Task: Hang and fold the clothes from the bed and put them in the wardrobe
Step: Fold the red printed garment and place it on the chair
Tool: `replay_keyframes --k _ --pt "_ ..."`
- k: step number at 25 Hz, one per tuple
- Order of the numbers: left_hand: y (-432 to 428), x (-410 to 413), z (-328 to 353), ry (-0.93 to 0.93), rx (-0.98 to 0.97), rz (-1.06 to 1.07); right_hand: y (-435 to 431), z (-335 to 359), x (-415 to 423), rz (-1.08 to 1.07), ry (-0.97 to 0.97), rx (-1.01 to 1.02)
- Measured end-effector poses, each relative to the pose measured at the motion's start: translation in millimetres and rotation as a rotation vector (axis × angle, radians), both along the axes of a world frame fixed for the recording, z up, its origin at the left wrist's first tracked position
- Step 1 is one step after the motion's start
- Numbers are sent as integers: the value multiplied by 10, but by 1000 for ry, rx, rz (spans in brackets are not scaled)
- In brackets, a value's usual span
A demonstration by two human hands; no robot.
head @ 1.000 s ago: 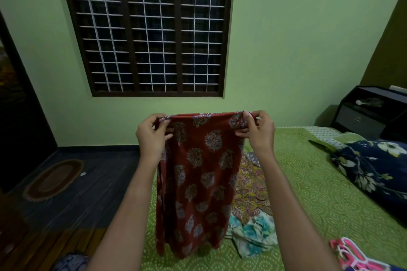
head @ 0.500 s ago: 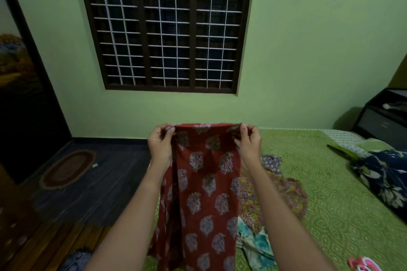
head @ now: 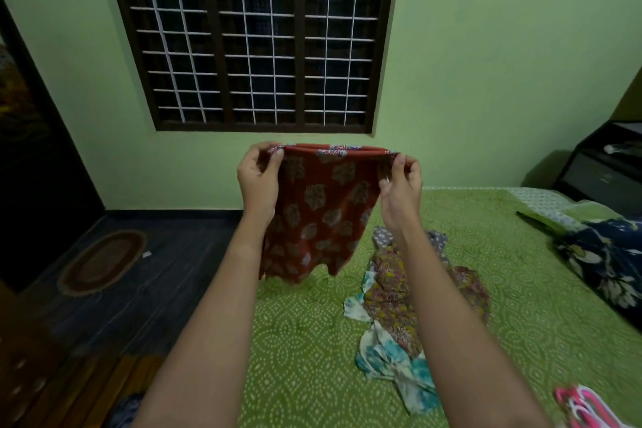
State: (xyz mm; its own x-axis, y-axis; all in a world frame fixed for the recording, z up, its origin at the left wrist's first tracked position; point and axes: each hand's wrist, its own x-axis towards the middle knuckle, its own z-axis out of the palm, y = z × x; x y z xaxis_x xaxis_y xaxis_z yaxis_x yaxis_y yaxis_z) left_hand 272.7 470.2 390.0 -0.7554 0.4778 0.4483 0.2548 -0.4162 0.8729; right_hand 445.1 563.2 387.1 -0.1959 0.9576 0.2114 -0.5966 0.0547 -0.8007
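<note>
One top corner of a red, floral-printed cloth garment (head: 319, 212) is pinched in the grip of the left hand (head: 258, 181) and the other in that of the right hand (head: 399, 184), so that it is hung flat above the green patterned bed (head: 493, 247), likely for folding. Further right, crumpled printed clothes (head: 392, 292) and pink plastic hangers (head: 583, 406) are left on it.

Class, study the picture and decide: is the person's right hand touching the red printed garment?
Touching. The head view shows the right hand pinching the top corner of the red printed garment, which hangs down from that grip.
</note>
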Motion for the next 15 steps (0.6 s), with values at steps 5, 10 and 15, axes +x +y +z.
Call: replay_keyframes --k 5,10,15 --pt "-351 115 -665 -102 -105 -22 -294 -619 133 26 -23 -133" --pt "-896 349 -1752 -254 -344 -22 -742 -1641 433 88 -198 -367" --pt "-1691 799 -2761 -458 -554 -24 -1520 -2455 896 110 -398 -570"
